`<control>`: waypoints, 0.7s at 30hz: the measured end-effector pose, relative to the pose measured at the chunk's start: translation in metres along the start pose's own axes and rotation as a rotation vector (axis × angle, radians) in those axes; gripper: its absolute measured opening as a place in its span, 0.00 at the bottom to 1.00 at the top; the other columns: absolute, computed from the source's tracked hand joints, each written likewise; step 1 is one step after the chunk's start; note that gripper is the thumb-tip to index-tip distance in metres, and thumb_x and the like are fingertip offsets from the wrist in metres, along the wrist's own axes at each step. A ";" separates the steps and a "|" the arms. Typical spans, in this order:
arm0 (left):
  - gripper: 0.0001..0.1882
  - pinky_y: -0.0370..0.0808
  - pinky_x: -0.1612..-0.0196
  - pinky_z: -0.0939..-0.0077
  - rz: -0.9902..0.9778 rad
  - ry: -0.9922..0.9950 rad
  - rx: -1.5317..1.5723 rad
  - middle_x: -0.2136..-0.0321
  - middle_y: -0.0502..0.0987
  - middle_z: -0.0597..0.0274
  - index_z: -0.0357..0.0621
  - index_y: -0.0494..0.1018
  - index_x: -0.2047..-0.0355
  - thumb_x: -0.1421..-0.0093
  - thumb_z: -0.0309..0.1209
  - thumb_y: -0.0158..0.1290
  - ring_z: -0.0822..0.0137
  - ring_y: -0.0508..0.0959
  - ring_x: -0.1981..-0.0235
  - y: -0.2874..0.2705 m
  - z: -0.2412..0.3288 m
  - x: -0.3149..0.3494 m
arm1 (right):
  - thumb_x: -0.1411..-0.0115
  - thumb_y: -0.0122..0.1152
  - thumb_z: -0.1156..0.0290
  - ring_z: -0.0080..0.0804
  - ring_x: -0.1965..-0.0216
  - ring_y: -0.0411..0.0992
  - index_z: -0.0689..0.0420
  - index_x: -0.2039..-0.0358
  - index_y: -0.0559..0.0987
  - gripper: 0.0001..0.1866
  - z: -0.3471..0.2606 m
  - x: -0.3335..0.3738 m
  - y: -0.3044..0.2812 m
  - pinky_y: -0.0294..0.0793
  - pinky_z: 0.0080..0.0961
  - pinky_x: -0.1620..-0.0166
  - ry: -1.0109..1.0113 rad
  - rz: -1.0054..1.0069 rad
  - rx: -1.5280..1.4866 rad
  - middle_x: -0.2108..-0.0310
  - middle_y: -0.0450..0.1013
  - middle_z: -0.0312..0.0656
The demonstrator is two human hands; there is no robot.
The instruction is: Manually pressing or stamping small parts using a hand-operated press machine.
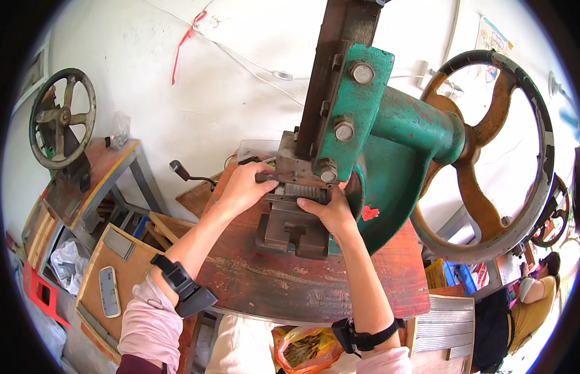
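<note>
A green hand press with a dark upright ram stands in front of me. Beneath the ram, a small ridged metal plate lies in the steel die. My left hand is at the die's left side, thumb and fingers closed round a short dark piece that I cannot make out. At the plate's right end is my right hand, its thumb lying along the front edge and its other fingers mostly hidden behind. The hand appears closed on the plate. A large handwheel sits to the right of the press.
The press stands on a worn reddish wooden table. A board at left bears a phone and metal strips. At right is a tray of grey strips. Below lies an orange bag. Another person is at far right.
</note>
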State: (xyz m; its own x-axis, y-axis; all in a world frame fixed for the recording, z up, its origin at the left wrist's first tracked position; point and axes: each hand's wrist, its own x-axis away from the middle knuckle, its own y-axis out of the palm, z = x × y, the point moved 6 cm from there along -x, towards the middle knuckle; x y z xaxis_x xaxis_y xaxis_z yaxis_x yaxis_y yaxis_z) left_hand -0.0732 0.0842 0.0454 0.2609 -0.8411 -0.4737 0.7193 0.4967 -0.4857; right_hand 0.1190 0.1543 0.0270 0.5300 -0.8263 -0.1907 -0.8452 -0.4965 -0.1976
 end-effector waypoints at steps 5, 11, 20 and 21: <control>0.11 0.71 0.57 0.65 -0.034 0.152 -0.101 0.66 0.77 0.50 0.37 0.77 0.66 0.50 0.28 0.59 0.52 0.75 0.61 0.003 0.004 -0.018 | 0.61 0.76 0.63 0.42 0.45 0.63 0.64 0.45 0.65 0.44 0.005 -0.001 -0.006 0.63 0.34 0.42 -0.024 0.083 0.065 0.48 0.65 0.50; 0.08 0.72 0.59 0.66 0.130 0.342 -0.231 0.69 0.77 0.55 0.38 0.76 0.70 0.50 0.26 0.60 0.54 0.75 0.63 -0.004 0.028 0.001 | 0.60 0.75 0.61 0.41 0.46 0.64 0.63 0.46 0.66 0.42 -0.003 0.004 -0.007 0.64 0.34 0.43 -0.036 0.093 0.060 0.49 0.66 0.50; 0.05 0.77 0.61 0.75 0.279 0.048 0.103 0.61 0.79 0.55 0.36 0.70 0.66 0.44 0.21 0.53 0.70 0.79 0.60 -0.076 0.027 0.098 | 0.51 0.70 0.57 0.57 0.41 0.57 0.66 0.42 0.60 0.43 -0.016 0.067 0.002 0.59 0.42 0.41 -0.363 0.398 0.545 0.43 0.57 0.61; 0.05 0.78 0.58 0.73 0.242 0.020 0.318 0.61 0.78 0.52 0.37 0.69 0.66 0.43 0.19 0.52 0.68 0.79 0.59 -0.080 0.030 0.117 | 0.48 0.68 0.63 0.59 0.40 0.55 0.64 0.41 0.59 0.39 -0.034 0.093 0.010 0.58 0.43 0.40 -0.405 0.381 0.555 0.41 0.52 0.62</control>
State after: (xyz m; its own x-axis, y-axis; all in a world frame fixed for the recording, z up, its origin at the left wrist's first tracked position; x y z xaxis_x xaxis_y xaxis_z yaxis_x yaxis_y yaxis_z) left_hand -0.0812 -0.0604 0.0510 0.4368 -0.7019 -0.5627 0.8028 0.5863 -0.1083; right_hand 0.1576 0.0636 0.0403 0.2841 -0.6984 -0.6569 -0.8725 0.0958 -0.4792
